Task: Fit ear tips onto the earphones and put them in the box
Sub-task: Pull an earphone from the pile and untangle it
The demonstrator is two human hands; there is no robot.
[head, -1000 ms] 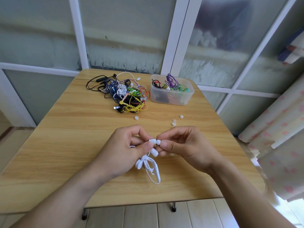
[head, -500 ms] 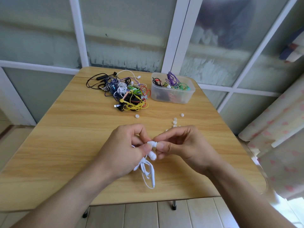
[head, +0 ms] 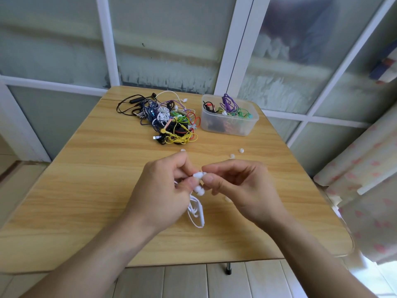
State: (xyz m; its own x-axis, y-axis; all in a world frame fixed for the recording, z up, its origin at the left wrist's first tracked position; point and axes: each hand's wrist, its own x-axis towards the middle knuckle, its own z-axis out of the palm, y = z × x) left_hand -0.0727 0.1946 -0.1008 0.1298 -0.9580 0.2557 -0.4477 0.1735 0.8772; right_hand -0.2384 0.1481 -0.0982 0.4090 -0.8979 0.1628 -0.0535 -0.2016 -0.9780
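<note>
Above the middle of the wooden table (head: 90, 190) my left hand (head: 163, 194) grips a pair of white earphones (head: 196, 209), whose cable hangs in loops below the fingers. One white earbud (head: 197, 175) sticks out between thumb and forefinger. My right hand (head: 240, 188) pinches a small white ear tip against that earbud; the tip itself is mostly hidden by the fingertips. A second earbud (head: 199, 190) shows just below. The clear plastic box (head: 247, 127) stands at the back right with several coloured earphones inside.
A tangled pile of coloured earphones (head: 171, 121) lies at the back centre, left of the box. Loose white ear tips (head: 241, 150) are scattered on the table beyond my hands, one more (head: 227, 199) under my right hand. A curtain (head: 365, 179) hangs at the right.
The two hands have closed together: the ear tip pinched in my right hand now meets the earbud gripped by the left. The hanging cable has shifted slightly.
</note>
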